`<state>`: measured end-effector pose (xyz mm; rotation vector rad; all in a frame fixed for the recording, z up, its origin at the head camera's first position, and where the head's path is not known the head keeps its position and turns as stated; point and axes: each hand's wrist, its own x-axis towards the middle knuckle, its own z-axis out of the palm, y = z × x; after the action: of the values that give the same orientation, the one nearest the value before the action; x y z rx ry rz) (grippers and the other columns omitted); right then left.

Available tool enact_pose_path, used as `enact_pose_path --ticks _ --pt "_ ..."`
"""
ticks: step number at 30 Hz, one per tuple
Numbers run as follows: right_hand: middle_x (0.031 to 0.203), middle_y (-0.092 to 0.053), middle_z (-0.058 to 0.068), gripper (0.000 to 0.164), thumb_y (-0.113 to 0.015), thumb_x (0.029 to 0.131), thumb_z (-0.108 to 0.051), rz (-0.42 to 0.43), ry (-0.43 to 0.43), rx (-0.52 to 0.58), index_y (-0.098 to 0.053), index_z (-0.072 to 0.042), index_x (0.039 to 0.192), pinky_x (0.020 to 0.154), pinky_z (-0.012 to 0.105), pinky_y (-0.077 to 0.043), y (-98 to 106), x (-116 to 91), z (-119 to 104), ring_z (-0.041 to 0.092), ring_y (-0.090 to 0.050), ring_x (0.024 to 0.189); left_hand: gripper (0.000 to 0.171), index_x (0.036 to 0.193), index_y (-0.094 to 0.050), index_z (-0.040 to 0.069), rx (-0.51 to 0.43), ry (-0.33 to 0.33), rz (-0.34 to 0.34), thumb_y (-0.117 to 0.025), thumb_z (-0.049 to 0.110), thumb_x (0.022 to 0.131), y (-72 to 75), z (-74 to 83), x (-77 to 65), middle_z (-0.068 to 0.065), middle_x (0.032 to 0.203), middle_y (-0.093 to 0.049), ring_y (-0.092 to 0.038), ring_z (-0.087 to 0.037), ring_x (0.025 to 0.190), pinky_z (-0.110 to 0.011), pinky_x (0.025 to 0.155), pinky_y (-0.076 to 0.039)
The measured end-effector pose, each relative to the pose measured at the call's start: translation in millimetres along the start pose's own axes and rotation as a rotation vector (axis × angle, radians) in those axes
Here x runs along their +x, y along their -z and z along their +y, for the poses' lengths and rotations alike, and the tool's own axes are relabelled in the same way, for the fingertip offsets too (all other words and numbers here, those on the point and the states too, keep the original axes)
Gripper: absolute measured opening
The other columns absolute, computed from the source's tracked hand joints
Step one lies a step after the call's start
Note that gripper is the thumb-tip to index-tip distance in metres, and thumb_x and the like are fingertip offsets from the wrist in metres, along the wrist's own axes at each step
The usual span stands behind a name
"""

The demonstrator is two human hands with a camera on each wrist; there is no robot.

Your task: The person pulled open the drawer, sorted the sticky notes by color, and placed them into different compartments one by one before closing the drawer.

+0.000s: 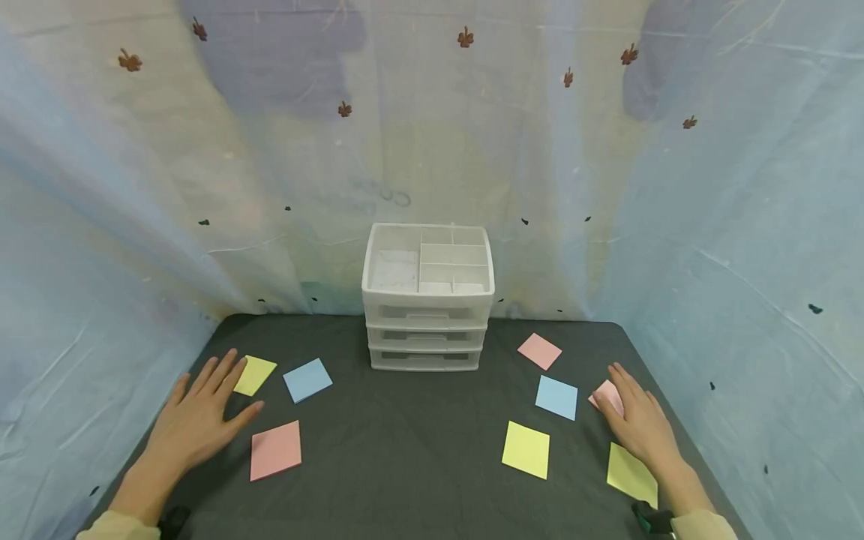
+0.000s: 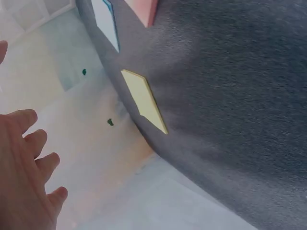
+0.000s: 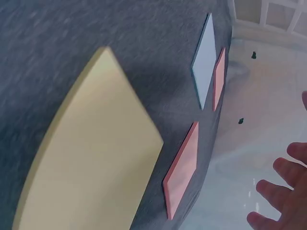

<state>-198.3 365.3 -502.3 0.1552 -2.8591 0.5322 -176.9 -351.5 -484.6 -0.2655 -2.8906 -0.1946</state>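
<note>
My left hand (image 1: 196, 420) is spread flat above the left side of the dark table, holding nothing. Its fingers overlap a yellow sticky note pad (image 1: 256, 374) in the head view; a pink pad (image 1: 276, 450) lies near the thumb and a blue pad (image 1: 307, 380) farther right. On the right, my right hand (image 1: 637, 420) hovers with fingers extended and nothing held, partly covering a pink pad (image 1: 609, 397). Below its wrist lies a yellow pad (image 1: 628, 474), large in the right wrist view. Another yellow pad (image 1: 526, 449), a blue pad (image 1: 556, 397) and a pink pad (image 1: 540, 351) lie to its left.
A white drawer unit (image 1: 428, 330) with three drawers and a divided top tray stands at the table's back middle. The dark tabletop (image 1: 405, 450) is bordered at the back and sides by a pale patterned curtain (image 1: 432, 150).
</note>
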Motion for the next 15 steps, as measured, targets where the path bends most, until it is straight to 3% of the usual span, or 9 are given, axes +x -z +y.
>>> enact_pose_path --ticks 9,15 --pt "0.158 -0.041 0.029 0.066 -0.055 0.108 -0.040 0.121 0.014 0.089 -0.038 -0.002 0.159 0.106 0.076 -0.036 0.7 7.5 -21.5 0.057 -0.043 0.137 0.094 0.169 -0.012 0.015 0.024 -0.039 0.050 -0.052 0.065 0.101 7.7 8.2 14.4 -0.006 0.176 -0.002 0.000 -0.031 0.161 -0.063 0.125 0.010" --pt "0.155 -0.045 0.029 0.059 -0.055 0.109 -0.036 0.190 0.035 0.157 -0.043 -0.004 0.156 0.102 0.075 -0.040 -1.4 13.9 -36.6 0.055 -0.045 0.137 0.093 0.169 -0.015 0.015 0.022 -0.050 0.090 -0.053 0.065 0.101 13.3 17.0 27.4 -0.005 0.176 -0.006 -0.003 -0.030 0.161 -0.054 0.127 0.013"
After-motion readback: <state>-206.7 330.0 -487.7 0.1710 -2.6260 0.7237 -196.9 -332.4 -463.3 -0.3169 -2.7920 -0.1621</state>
